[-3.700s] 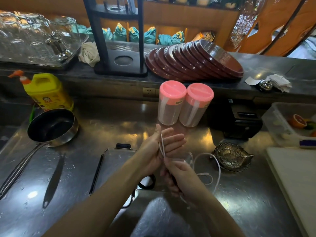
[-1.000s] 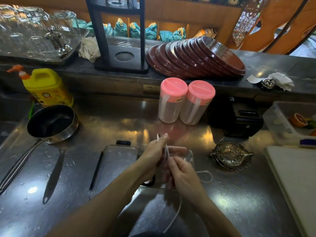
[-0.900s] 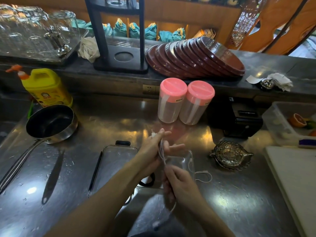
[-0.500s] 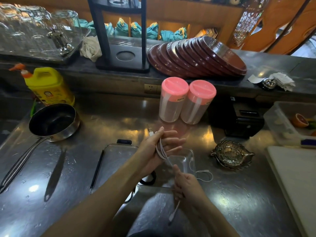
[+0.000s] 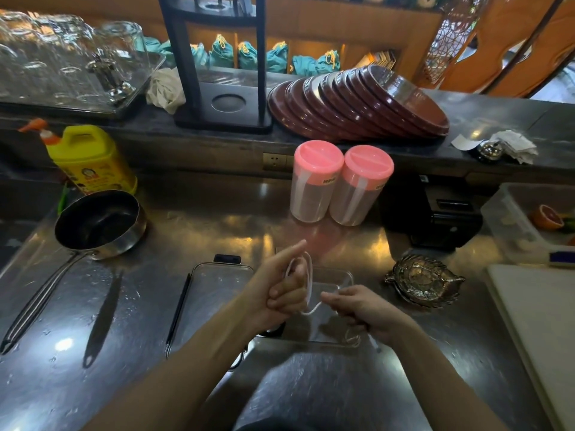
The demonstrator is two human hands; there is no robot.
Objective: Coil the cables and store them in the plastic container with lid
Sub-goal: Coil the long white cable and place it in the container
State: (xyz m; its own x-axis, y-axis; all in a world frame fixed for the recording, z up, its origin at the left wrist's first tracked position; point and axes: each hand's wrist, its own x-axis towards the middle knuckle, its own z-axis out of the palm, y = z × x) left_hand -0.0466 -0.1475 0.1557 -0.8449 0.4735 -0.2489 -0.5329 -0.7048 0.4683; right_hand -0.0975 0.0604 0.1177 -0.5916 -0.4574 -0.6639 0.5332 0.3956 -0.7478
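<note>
A thin white cable (image 5: 308, 276) is looped around the fingers of my left hand (image 5: 280, 290), whose fingers curl over the coil above the steel counter. My right hand (image 5: 361, 309) pinches the cable's loose end just to the right, with the plug tip sticking out below the wrist. Under both hands lies a clear plastic container (image 5: 329, 306), open on top. Its flat clear lid (image 5: 214, 293) lies to the left on the counter. A black cable (image 5: 275, 326) peeks out beneath my left wrist.
Two pink-lidded jars (image 5: 339, 185) stand behind the hands. A saucepan (image 5: 99, 225) and a yellow bottle (image 5: 90, 160) are at the left. A metal leaf dish (image 5: 424, 279), a black device (image 5: 435, 213), a fruit tub (image 5: 535, 222) and a white board (image 5: 541, 331) are at the right.
My left hand's fingers have curled over the coiled cable. My right hand has come up and to the right with the cable's end, and less cable hangs loose.
</note>
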